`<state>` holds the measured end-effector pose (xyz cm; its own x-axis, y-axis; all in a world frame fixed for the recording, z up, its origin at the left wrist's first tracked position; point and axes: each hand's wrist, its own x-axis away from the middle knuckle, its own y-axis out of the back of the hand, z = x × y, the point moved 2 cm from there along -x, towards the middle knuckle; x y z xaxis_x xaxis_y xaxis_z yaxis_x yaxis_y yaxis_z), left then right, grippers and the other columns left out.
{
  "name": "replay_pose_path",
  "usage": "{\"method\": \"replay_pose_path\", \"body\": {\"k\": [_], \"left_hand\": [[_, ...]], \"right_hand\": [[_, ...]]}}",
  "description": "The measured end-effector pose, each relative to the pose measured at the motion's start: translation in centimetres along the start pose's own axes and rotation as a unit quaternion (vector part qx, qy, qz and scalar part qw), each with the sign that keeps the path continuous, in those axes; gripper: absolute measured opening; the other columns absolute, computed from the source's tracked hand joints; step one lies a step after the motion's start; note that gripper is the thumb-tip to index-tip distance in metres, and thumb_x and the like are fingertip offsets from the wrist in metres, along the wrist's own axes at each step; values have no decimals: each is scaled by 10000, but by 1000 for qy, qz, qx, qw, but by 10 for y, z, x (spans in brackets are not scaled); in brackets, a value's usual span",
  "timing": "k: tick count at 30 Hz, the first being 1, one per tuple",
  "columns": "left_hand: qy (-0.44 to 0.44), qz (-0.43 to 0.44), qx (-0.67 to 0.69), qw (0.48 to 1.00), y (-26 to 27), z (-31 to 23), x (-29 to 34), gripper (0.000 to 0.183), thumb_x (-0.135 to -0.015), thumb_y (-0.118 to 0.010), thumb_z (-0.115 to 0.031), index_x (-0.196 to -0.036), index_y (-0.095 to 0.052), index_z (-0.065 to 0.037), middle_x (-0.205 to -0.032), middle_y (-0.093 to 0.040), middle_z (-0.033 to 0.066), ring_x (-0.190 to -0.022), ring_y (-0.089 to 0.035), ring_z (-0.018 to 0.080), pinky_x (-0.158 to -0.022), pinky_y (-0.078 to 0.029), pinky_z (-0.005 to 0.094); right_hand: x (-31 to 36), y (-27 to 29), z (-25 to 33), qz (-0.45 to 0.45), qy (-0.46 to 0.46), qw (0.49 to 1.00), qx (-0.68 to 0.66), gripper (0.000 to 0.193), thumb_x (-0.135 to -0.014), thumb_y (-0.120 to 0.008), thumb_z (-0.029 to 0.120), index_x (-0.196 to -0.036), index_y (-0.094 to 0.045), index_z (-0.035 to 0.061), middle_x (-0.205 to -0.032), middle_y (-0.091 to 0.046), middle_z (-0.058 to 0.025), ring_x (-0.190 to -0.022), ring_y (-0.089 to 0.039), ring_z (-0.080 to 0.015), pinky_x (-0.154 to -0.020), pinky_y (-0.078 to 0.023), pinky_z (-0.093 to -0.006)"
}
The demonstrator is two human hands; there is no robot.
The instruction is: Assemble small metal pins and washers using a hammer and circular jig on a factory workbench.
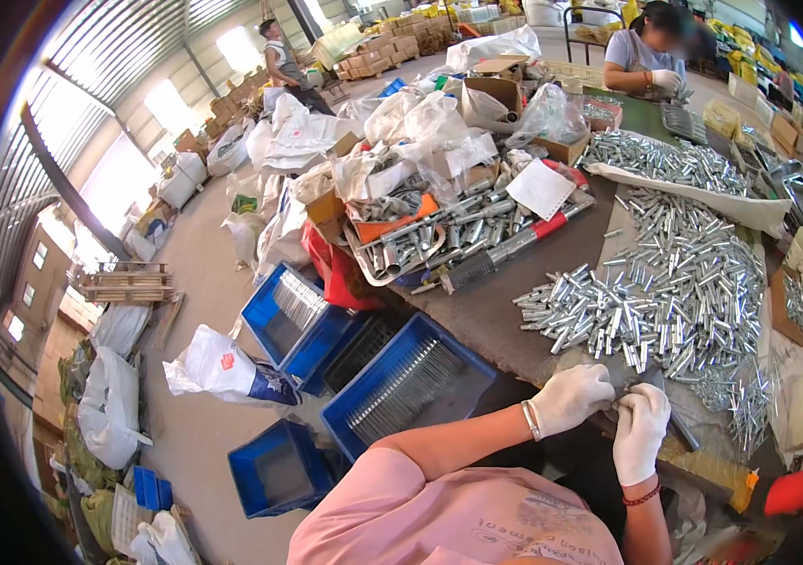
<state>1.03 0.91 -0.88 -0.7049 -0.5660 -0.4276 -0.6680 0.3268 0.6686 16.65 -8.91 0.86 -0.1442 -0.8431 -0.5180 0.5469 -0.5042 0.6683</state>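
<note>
My left hand (pixel 571 400), in a white glove with a bracelet at the wrist, has its fingers closed near the table's front edge. Close beside it, my gloved right hand (pixel 642 428) is also closed, with a red cord round the wrist. Whatever the fingertips pinch is too small and covered to make out. Just beyond my hands spreads a large heap of shiny metal sleeve-like pieces (pixel 674 278). Smaller, thinner metal parts (pixel 736 395) lie to the right of the heap. A dark bar (pixel 684 431) sticks out beside my right hand.
Blue crates (pixel 477 367) with rows of metal rods stand left of the table, beside another blue crate (pixel 279 471). Bags and metal tubes (pixel 477 221) crowd the table's left. A red object (pixel 790 492) sits at right. A gloved co-worker (pixel 642 66) works at the far end; another person (pixel 289 71) stands beyond.
</note>
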Motion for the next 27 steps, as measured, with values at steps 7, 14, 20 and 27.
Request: {"method": "replay_pose_path", "body": {"k": [7,14,20,27], "left_hand": [[17,12,-20,1000,2,-1,0,119,-877,-753,-185,-972,-714,-124,-960,-617,91,-954,-648,327,-790,-533,447],[-4,-4,0,1000,3,-2,0,101,-870,-741,-135,-963,-705,-119,-967,-613,101,-916,-645,343,-773,-529,458],[16,15,-15,1000,3,-2,-1,144,-855,-776,-164,-991,-742,-131,-957,-641,82,-933,-660,324,-778,-533,435],[2,11,-5,1000,1,1,-1,141,-854,-776,-159,-989,-743,-134,-961,-644,78,-930,-658,324,-781,-533,434]], "right_hand": [[1,2,-2,-17,-6,1000,7,146,-815,-724,-14,-922,-657,61,-1109,-628,-113,-1113,-588,-356,-995,-456,-481],[0,-5,3,-26,15,1000,7,135,-809,-730,2,-916,-672,59,-1104,-634,-104,-1119,-593,-350,-995,-453,-482],[1,2,6,-25,1,1000,17,106,-841,-701,9,-925,-660,58,-1090,-629,-121,-1096,-583,-363,-985,-454,-480],[1,2,5,-22,15,999,37,162,-798,-751,18,-934,-678,69,-1107,-628,-99,-1112,-597,-351,-981,-460,-482]]}}
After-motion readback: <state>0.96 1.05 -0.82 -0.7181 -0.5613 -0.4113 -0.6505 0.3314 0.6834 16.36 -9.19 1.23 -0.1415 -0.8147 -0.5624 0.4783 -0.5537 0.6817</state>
